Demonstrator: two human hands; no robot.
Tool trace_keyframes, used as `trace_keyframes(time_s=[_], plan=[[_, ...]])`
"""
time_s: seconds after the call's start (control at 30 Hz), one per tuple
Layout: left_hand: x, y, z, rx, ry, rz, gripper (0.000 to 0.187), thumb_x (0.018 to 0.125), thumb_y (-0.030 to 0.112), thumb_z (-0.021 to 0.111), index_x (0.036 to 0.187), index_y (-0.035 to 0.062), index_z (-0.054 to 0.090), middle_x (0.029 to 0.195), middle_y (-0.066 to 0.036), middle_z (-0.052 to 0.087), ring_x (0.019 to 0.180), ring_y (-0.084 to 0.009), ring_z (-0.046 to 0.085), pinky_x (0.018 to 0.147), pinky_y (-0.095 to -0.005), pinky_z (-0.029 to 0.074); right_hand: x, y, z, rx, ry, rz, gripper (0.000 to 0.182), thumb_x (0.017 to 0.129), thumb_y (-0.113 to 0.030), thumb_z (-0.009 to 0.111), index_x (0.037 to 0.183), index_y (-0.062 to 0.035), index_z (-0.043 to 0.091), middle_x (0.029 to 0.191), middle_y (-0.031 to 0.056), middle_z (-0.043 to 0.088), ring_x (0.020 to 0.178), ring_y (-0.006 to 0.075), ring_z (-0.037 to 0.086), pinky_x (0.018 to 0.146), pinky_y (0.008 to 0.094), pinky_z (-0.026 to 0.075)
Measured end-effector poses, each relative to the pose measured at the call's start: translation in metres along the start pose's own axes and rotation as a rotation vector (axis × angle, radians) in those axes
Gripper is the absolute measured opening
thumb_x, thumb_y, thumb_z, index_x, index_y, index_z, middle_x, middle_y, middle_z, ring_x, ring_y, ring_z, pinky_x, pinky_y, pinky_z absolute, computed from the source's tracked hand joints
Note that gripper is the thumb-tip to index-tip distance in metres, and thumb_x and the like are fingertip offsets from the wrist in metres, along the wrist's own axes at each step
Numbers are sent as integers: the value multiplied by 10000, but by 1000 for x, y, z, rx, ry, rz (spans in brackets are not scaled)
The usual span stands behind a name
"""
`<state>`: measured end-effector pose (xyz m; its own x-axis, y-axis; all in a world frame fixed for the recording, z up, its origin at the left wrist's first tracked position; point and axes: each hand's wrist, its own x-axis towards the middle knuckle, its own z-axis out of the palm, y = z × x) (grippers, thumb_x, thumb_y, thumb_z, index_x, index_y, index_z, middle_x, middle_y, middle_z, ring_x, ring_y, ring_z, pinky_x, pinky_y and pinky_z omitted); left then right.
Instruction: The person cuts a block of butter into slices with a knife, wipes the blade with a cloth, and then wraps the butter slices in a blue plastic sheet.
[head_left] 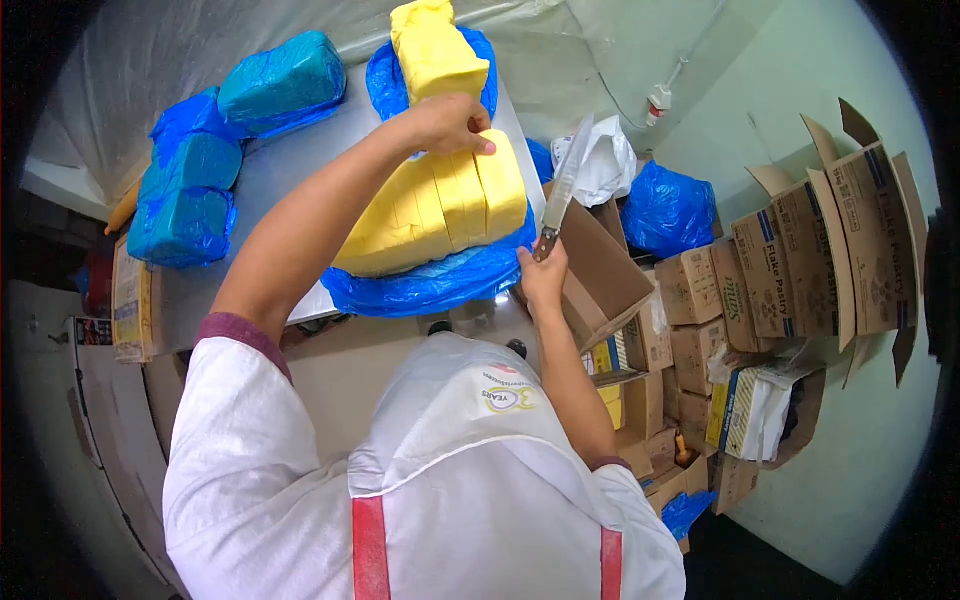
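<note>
My left hand point(450, 124) is closed over the upper edge of the end slab point(505, 185) of a yellow, butter-like block. The rest of that block point(410, 215) is cut into several upright slices, standing close together on a crumpled blue plastic bag point(420, 290). My right hand point(545, 274) grips a knife point(562, 190) by its brown handle, right of the slabs, the blade pointing up and away from me. Just beyond my left hand, another yellow block point(437, 55) rests on blue plastic point(384, 80).
Several blue-wrapped blocks point(283, 85) stand at the table's point(290, 190) left and back. An open cardboard box point(600, 285) sits below my right hand. Stacked cartons point(780, 270), a blue bag point(668, 210) and a white bag point(605, 160) fill the right side.
</note>
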<state>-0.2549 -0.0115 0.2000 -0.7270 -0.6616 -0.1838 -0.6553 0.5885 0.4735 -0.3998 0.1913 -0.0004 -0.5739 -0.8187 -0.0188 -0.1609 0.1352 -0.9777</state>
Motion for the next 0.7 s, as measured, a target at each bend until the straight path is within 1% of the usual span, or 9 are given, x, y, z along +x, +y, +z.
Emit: trace_keyframes(time_s=[0.1,0.2,0.23,0.33,0.4,0.47,0.53,0.67,0.7], plan=[[-3,-5,2,-37,12,-15,359,783,304,758,978,11,691,879,-112,694,836,-216,644,757,-333,490,8,-4,-11,-134,-55,17,238,727,-17,704,903,-22,545,770,75,575,706,190,586,667,339,468],[-2,-2,0,-45,-5,6,367,804,314,742,997,7,682,910,-113,694,853,-207,641,766,-328,490,2,1,-30,-187,-31,28,246,713,17,718,794,-64,500,711,-6,490,637,104,483,613,277,423],[-4,-2,2,-51,-20,5,374,814,321,733,1007,5,678,924,-113,695,862,-204,641,771,-326,491,-1,3,-35,-261,-68,-8,228,756,-1,709,831,-61,503,720,2,524,624,96,510,563,270,440],[-8,-11,-3,-288,22,25,453,814,437,711,1006,27,690,939,-115,691,887,-221,631,804,-338,483,-7,6,-42,27,-51,43,182,821,-18,668,874,-55,498,716,16,551,554,86,517,472,251,440],[-14,-25,-26,-266,125,59,495,853,451,669,1058,1,673,987,-114,685,915,-203,618,830,-319,477,-14,-42,-69,-1,-100,161,112,892,-72,609,931,-46,507,687,21,562,504,83,534,400,234,420],[-27,-27,-53,-331,173,-8,502,892,415,631,1161,-9,621,1084,-114,662,1046,-212,602,955,-327,435,-21,-104,-91,-137,-173,169,182,904,-155,589,989,-6,527,632,73,582,556,175,601,537,318,492],[-33,-28,-69,-300,186,-33,512,898,420,620,1188,-2,609,1093,-111,659,1075,-218,595,983,-332,419,-29,-146,-99,-244,-265,36,185,919,-173,558,996,-9,517,634,129,590,562,269,613,544,391,487],[-23,-21,-62,-347,109,-115,522,918,447,581,1201,9,603,1087,-108,660,1052,-192,597,943,-322,438,-50,-190,-84,-444,-385,-189,204,934,-173,513,1028,7,493,668,235,597,609,439,598,581,525,457],[-15,-28,-53,-403,129,-94,612,868,526,620,1143,-21,633,1047,-141,663,1014,-193,611,906,-331,449,-52,-189,-77,-486,-380,-267,212,936,-170,508,1033,16,482,676,242,600,617,445,596,582,537,451]])
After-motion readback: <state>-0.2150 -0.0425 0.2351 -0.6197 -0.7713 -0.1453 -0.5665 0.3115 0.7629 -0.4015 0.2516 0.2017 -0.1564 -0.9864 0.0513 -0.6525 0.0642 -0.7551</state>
